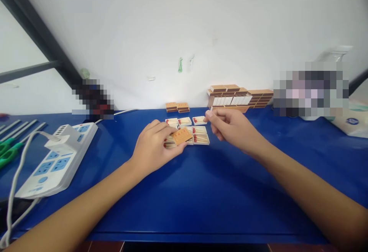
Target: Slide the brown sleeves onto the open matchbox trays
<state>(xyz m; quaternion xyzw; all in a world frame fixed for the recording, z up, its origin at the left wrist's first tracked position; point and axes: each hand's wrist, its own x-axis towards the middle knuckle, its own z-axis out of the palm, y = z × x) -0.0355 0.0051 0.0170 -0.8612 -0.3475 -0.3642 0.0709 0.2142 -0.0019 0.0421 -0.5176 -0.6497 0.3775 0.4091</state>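
My left hand (155, 141) grips an orange matchbox (181, 135) between thumb and fingers, its printed face up, tilted just over a group of open trays. White matchbox trays filled with red-headed matches (201, 139) lie in rows on the table; my left hand and the matchbox hide part of them. My right hand (232, 127) is to their right, with thumb and forefinger pinched together beside the back right tray (199, 120). Whatever may be between those fingertips is too small to make out.
Stacked matchboxes (230, 99) stand along the wall behind my right hand, and a few more matchboxes (177, 107) lie at the back. On the left are a power strip (57, 164) with a white cable and green-handled scissors (10, 150). A white packet (352, 120) sits far right.
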